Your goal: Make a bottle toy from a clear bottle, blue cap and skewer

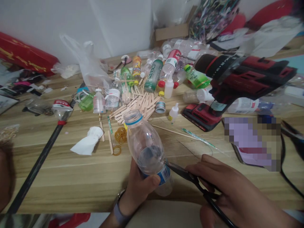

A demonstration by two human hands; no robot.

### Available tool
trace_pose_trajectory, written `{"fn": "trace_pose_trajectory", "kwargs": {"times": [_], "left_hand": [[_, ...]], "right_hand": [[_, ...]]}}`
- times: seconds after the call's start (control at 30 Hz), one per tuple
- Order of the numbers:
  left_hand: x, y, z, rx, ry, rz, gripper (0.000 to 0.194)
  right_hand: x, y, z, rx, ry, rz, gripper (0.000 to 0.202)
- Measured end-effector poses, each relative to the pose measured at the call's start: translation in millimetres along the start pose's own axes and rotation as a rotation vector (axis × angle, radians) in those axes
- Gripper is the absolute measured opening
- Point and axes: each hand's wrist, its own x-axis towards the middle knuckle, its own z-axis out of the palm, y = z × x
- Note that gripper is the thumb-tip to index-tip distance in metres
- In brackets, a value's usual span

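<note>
A clear plastic bottle (147, 136) with a blue label and an uncapped mouth leans in front of me. My left hand (140, 186) is closed around its lower part, thumb over the label. Black-handled scissors (190, 175) are gripped in my right hand (228, 190), the handles running down past the fingers. Their tips touch the bottle's side just above the label; whether they pierce the plastic I cannot tell. Behind the bottle lie several wooden craft sticks (142, 104) and a bundle of rubber bands (120, 135).
A red and black cordless drill (228, 85) stands at right, beside a phone (251, 145). Several plastic bottles (154, 74) crowd the back. On the left are a crumpled tissue (89, 141) and a long dark bar (40, 164) with a cut bottle top (62, 109) at it.
</note>
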Motion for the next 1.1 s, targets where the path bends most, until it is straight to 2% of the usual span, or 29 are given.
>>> {"fn": "trace_pose_trajectory", "kwargs": {"times": [0.13, 0.37, 0.53, 0.73, 1.1], "left_hand": [[-0.2, -0.3, -1.0, 0.007, 0.009, -0.008, 0.060], [-1.0, 1.5, 0.7, 0.002, 0.046, -0.071, 0.067], [-1.2, 2.2, 1.8, -0.024, 0.045, -0.079, 0.067], [0.2, 1.8, 3.4, -0.073, -0.044, -0.094, 0.058], [0.6, 3.9, 4.2, -0.055, 0.009, -0.154, 0.064]], "right_hand": [[1.0, 7.1, 6.8, 0.010, 0.049, -0.077, 0.021], [-0.2, 15.5, 16.9, 0.019, 0.144, -0.175, 0.021], [0.2, 13.3, 14.9, 0.016, 0.160, -0.187, 0.024], [-1.5, 19.4, 21.5, 0.036, 0.209, -0.209, 0.030], [-0.3, 18.5, 21.9, -0.001, 0.192, -0.215, 0.023]]}}
